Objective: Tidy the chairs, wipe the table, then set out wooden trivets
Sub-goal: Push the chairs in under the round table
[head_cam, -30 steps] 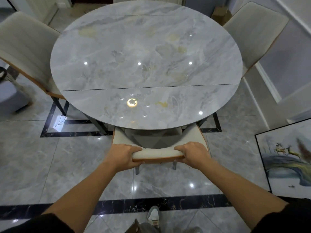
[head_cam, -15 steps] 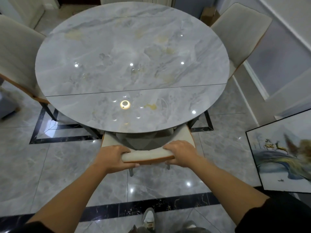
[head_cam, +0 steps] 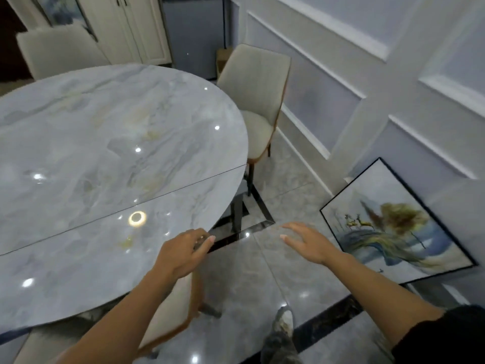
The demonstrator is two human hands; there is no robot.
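The round grey marble table (head_cam: 105,143) fills the left of the view. A cream chair (head_cam: 170,311) with a brown edge is tucked under its near rim, below my left arm. My left hand (head_cam: 183,254) hovers over the table's near right edge, fingers loosely curled and holding nothing. My right hand (head_cam: 307,241) is out over the floor, fingers spread and empty. A second cream chair (head_cam: 256,101) stands at the table's right side, angled away from it. A third chair back (head_cam: 57,52) shows beyond the far side. No trivets or cloth are in view.
A framed picture (head_cam: 393,227) leans against the panelled wall (head_cam: 367,74) at the right. White cabinet doors (head_cam: 131,30) stand at the back. Glossy tile floor (head_cam: 262,279) with black inlay lies between table and wall. My shoe (head_cam: 282,327) is at the bottom.
Both hands have let go of the near chair's back and lifted off it. The view has swung right and forward, bringing the right-hand chair and wall into view.
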